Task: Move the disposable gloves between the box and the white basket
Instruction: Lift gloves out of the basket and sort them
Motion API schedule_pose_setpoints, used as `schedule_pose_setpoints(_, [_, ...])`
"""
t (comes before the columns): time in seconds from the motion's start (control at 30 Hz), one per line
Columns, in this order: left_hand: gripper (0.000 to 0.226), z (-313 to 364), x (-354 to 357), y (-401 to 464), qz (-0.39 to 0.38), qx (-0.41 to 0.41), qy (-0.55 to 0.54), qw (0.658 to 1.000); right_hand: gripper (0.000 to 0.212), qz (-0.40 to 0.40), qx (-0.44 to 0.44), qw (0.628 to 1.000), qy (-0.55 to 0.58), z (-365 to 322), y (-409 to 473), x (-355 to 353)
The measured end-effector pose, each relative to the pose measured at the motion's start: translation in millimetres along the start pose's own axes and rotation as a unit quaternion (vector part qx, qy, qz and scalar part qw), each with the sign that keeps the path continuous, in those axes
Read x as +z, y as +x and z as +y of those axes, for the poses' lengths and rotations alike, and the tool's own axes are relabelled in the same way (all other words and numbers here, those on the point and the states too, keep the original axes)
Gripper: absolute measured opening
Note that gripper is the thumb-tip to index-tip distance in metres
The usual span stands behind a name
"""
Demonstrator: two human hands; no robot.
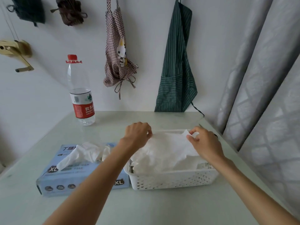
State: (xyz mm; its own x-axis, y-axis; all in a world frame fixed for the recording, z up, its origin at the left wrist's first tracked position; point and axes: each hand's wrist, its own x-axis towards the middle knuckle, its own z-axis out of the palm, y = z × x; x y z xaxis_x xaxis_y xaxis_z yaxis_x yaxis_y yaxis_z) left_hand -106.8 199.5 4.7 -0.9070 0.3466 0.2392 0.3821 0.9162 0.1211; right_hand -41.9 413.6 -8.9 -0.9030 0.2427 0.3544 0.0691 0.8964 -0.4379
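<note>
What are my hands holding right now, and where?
Both hands pinch one white glove over the white basket: left hand at its left edge, right hand at its top right corner.

Soft, even daylight fills my view, with only faint shadows under my arms on the tabletop (146,208). My wide lens bends the curtain (259,95) at the edge, and everything looks slightly soft.
</note>
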Motion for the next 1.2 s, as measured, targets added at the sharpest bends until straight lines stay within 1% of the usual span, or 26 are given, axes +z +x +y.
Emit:
schedule_pose_setpoints(0.13, [0.022,9,21,7,0.038,0.046,0.017,0.998,0.02,0.016,-0.059,0.992,-0.113,9,3,-1])
schedule_pose_setpoints(0.27, [0.025,9,28,2,0.038,0.064,-0.017,0.997,0.031,-0.032,-0.101,0.967,-0.232,9,8,5])
schedule_pose_setpoints(0.3, [0.024,8,26,0,0.05,0.058,-0.035,0.996,0.034,-0.034,-0.101,0.966,-0.236,8,9,3])
schedule_pose_setpoints(0.37, [0.021,5,19,-4,0.08,0.041,-0.08,0.993,0.031,-0.002,-0.101,0.977,-0.186,7,12,-4])
schedule_pose_setpoints(0.4, [0.021,4,15,-6,0.077,0.041,-0.101,0.991,0.027,0.018,-0.099,0.985,-0.141,6,13,-7])
schedule_pose_setpoints(0.43, [0.023,4,11,-9,0.047,0.049,-0.117,0.991,0.022,0.025,-0.099,0.991,-0.085,1,12,-7])
schedule_pose_setpoints(0.47, [0.03,6,8,-11,-0.012,0.061,-0.126,0.99,0.016,-0.001,-0.099,0.995,-0.027,-5,12,-6])
schedule_pose_setpoints(0.5, [0.042,9,7,-15,-0.096,0.071,-0.123,0.985,0.015,-0.063,-0.097,0.993,0.02,-11,10,-3])
schedule_pose_setpoints(0.53, [0.058,12,9,-19,-0.185,0.079,-0.101,0.974,0.023,-0.147,-0.09,0.985,0.033,-17,8,1])
schedule_pose_setpoints(0.57, [0.073,13,13,-22,-0.257,0.084,-0.055,0.961,0.042,-0.244,-0.077,0.967,-0.005,-20,7,6])
schedule_pose_setpoints(0.6, [0.084,12,18,-26,-0.302,0.088,-0.006,0.949,0.062,-0.334,-0.059,0.937,-0.08,-20,7,9])
schedule_pose_setpoints(0.63, [0.091,9,23,-28,-0.323,0.088,0.035,0.942,0.077,-0.394,-0.046,0.905,-0.15,-18,7,10])
schedule_pose_setpoints(0.67, [0.093,7,28,-29,-0.335,0.086,0.064,0.936,0.085,-0.426,-0.044,0.883,-0.191,-14,8,10])
schedule_pose_setpoints(0.73, [0.092,5,33,-29,-0.349,0.081,0.09,0.929,0.091,-0.451,-0.049,0.866,-0.209,-6,8,10])
schedule_pose_setpoints(0.9, [0.087,11,37,-31,-0.346,0.076,0.108,0.929,0.091,-0.455,-0.034,0.873,-0.176,1,2,16])
schedule_pose_setpoints(0.97, [0.092,11,35,-30,-0.338,0.07,0.073,0.936,0.089,-0.45,-0.034,0.875,-0.173,-2,1,14])
schedule_pose_setpoints(1.03, [0.096,11,20,-34,-0.31,0.066,0.0,0.949,0.087,-0.446,-0.035,0.878,-0.173,-6,2,5])
schedule_pose_setpoints(1.07, [0.092,7,8,-37,-0.284,0.073,-0.038,0.955,0.085,-0.44,-0.037,0.88,-0.173,-10,4,-2])
schedule_pose_setpoints(1.1, [0.082,1,-7,-43,-0.249,0.086,-0.073,0.962,0.08,-0.426,-0.043,0.886,-0.178,-16,5,-9])
schedule_pose_setpoints(1.17, [0.055,-22,-35,-60,-0.159,0.104,-0.119,0.974,0.063,-0.352,-0.077,0.914,-0.185,-36,3,-21])
schedule_pose_setpoints(1.2, [0.045,-40,-47,-70,-0.12,0.093,-0.123,0.981,0.052,-0.301,-0.104,0.934,-0.161,-53,0,-21])
